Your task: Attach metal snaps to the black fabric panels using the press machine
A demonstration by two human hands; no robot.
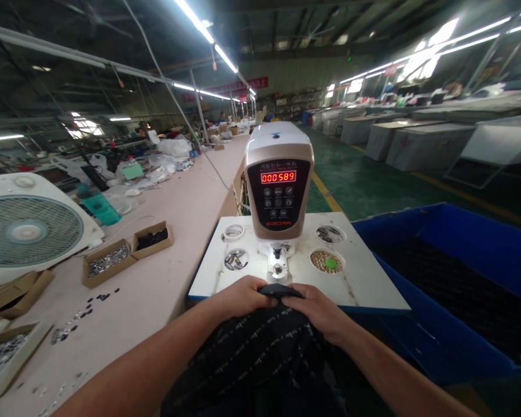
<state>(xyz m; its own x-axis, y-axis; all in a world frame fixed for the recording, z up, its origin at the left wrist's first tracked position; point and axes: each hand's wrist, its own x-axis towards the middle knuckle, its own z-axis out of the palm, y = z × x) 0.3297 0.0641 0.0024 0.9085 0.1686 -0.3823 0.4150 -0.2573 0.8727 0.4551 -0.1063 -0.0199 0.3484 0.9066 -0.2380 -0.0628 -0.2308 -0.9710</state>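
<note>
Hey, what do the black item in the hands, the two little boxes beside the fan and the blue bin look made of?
Black item: matte fabric, by its soft drape; fibre unclear.
Two little boxes: probably brown cardboard, by their dull, thin walls.
Blue bin: perhaps plastic, evenly coloured, smooth-looking; can't rule out painted metal.

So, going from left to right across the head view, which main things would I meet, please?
White fan, box of silver pieces, box of black pieces, left hand, right hand, blue bin.
</note>
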